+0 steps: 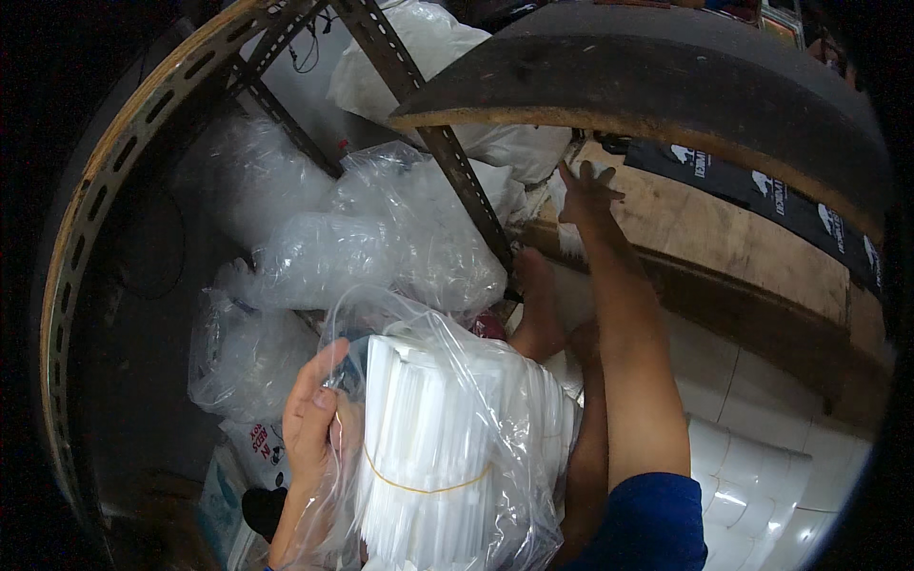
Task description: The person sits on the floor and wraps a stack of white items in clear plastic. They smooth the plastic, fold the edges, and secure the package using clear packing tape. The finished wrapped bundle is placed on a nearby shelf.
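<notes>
A large clear plastic bag lies across my lap. Inside it is a thick stack of thin white sheets or sleeves, bound by a yellow rubber band. My left hand is closed on the bag's left side, the thumb bent over the film. My right arm reaches forward to the wooden bench, where my right hand has its fingers spread. A crumpled white piece hangs at the bench edge beside that hand; whether the hand touches it, I cannot tell.
Several clear bags of plastic material are piled ahead on the left, behind a slotted metal post. A dark curved board overhangs the wooden bench. White wrapped rolls lie on the tiled floor at right.
</notes>
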### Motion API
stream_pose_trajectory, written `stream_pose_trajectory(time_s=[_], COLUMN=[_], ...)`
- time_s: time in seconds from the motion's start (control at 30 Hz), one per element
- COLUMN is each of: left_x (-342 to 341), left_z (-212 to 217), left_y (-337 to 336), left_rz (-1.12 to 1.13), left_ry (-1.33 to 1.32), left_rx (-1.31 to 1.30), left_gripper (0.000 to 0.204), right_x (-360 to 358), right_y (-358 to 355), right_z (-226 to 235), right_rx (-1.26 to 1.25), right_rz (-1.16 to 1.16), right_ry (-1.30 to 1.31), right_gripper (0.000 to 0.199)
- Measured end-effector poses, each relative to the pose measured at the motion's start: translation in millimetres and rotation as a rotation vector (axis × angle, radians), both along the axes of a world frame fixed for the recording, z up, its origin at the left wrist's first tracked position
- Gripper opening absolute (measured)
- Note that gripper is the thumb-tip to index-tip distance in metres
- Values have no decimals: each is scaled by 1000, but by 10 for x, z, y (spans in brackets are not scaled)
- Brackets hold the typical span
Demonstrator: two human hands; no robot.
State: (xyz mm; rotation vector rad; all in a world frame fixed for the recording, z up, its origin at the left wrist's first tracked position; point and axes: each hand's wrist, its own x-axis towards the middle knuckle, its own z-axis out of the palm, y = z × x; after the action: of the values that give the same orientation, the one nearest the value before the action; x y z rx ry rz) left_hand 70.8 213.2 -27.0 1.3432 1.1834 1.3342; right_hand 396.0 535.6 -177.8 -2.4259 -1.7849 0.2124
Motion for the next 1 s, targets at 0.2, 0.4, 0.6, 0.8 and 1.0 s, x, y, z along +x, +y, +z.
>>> stream_pose_trajectory(time_s=[0.2, 0.4, 0.6, 0.8, 1.0], left_x=[4, -38, -11, -44, 35], left_z=[-36, -96, -54, -73, -26], left_y=[55, 79, 63, 65, 55], left_rz=[-126, -25, -87, -63, -79], left_ry=[-80, -13, -63, -13, -95], left_rx=[53, 33, 28, 47, -14], left_gripper=[51, 52, 52, 53, 52], right_x=[256, 897, 206, -49, 282], right_y=[32, 114, -66, -143, 82], right_z=[-149, -185, -142, 15, -189], right_rx=[12, -47, 256, 26, 102], right_rz=[109, 621, 79, -128, -98], right_ry=[100, -120, 175, 20, 20], right_gripper=[80, 60, 94, 94, 79])
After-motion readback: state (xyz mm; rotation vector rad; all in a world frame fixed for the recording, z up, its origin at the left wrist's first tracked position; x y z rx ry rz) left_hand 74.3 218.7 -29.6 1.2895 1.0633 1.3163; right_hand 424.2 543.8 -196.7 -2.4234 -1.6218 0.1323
